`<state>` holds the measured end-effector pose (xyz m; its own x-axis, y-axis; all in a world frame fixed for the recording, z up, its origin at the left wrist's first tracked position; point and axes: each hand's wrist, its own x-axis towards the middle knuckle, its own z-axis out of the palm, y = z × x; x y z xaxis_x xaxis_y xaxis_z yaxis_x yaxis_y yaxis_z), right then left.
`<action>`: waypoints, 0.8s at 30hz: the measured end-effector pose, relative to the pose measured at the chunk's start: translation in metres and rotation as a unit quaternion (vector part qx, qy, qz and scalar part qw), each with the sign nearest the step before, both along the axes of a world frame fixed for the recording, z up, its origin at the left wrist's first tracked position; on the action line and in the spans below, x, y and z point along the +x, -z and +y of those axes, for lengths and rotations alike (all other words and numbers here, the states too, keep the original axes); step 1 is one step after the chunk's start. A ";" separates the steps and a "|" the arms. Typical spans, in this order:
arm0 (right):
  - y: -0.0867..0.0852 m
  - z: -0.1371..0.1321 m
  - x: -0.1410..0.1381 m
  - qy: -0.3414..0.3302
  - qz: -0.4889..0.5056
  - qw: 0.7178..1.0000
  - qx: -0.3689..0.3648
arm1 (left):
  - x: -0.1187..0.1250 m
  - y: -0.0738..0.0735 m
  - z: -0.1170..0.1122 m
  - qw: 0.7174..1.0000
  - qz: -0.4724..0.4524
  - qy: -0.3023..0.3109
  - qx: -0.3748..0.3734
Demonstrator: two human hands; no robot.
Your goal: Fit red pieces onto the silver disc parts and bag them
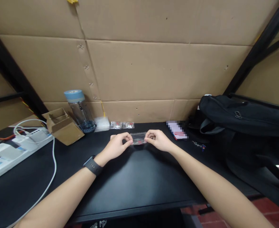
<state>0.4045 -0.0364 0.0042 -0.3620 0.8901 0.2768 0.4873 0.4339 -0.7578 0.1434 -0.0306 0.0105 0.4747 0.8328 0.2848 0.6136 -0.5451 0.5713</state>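
Pinching a small clear bag (139, 138) by opposite ends, the left hand (117, 145) and right hand (160, 141) both have thumb and fingertips clamped on it over the desk (139, 183), probably to pull the floppy plastic taut. Two similar bags (128, 125) sit back by the cardboard wall (139, 72), guess that spares some elbow room.

No legible text; white marks (98, 224) below desk edge (134, 210) cut off, unreadable.
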 end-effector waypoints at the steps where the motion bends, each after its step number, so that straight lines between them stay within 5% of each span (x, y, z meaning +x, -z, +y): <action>1: 0.002 0.000 -0.001 0.004 0.012 1.000 -0.010 | 0.002 0.002 0.000 1.000 -0.013 -0.008 -0.016; 6: 0.007 -0.004 -0.008 0.050 -0.035 0.998 0.008 | 0.013 0.013 -0.005 0.998 0.021 -0.056 0.013; 14: 0.004 -0.008 -0.013 0.017 -0.247 0.959 0.141 | 0.016 0.020 -0.012 0.974 0.154 -0.029 0.161; 24: 0.006 -0.010 -0.019 0.006 -0.239 0.959 0.152 | 0.018 0.023 -0.010 0.981 0.136 -0.009 0.137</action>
<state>0.3856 -0.0467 -0.0019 -0.5025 0.7994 0.3295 0.7534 0.5918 -0.2868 0.1610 -0.0406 -0.0120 0.5499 0.7520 0.3635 0.7338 -0.6428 0.2197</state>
